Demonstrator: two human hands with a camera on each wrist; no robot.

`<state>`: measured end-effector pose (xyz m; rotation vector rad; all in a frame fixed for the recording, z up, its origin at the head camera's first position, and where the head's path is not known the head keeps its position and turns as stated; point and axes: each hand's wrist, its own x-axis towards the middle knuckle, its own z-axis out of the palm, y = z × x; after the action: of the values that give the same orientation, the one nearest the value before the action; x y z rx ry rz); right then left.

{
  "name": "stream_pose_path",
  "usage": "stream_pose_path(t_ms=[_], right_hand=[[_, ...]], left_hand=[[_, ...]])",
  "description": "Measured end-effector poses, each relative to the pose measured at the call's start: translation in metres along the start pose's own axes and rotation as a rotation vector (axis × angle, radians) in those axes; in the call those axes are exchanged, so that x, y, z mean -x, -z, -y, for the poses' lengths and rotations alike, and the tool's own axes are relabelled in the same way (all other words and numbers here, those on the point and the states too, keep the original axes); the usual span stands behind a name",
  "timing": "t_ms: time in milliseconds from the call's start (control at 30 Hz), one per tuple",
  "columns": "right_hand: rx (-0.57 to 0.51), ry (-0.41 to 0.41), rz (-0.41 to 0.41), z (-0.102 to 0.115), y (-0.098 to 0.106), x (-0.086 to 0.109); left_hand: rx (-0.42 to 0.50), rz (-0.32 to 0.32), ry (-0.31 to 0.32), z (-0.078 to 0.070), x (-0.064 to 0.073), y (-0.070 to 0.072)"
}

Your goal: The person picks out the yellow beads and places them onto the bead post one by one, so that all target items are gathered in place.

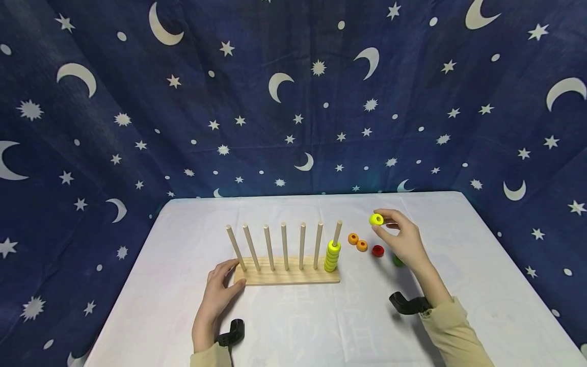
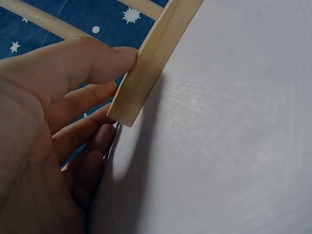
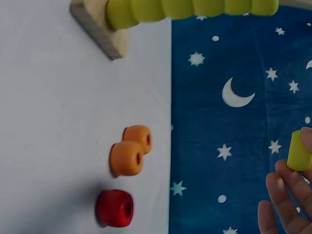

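A wooden peg rack (image 1: 289, 277) with several upright pegs stands on the table. Several yellow beads (image 1: 332, 256) are stacked on its rightmost peg. My left hand (image 1: 219, 288) grips the left end of the base (image 2: 146, 73), its thumb against the front edge and fingers around the end. Above the table, right of the rack, my right hand (image 1: 403, 239) pinches one yellow bead (image 1: 376, 219) between thumb and fingers; the right wrist view shows this bead (image 3: 298, 152) at its right edge.
Two orange beads (image 1: 362, 245) and a red bead (image 1: 377, 251) lie on the white table (image 1: 293, 331) right of the rack. Something green (image 1: 397, 261) is partly hidden behind the right hand. A dark blue cloth (image 1: 257, 168) with moons and stars hangs behind.
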<state>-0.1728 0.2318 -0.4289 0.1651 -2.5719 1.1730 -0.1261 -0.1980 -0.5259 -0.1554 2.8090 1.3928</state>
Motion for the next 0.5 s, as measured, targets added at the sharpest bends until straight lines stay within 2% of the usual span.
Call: stream_pose_path(t_ms=[500], right_hand=[[-0.056, 0.081, -0.037, 0.040, 0.006, 0.009]], left_hand=[[0.003, -0.001, 0.010, -0.001, 0.000, 0.000]])
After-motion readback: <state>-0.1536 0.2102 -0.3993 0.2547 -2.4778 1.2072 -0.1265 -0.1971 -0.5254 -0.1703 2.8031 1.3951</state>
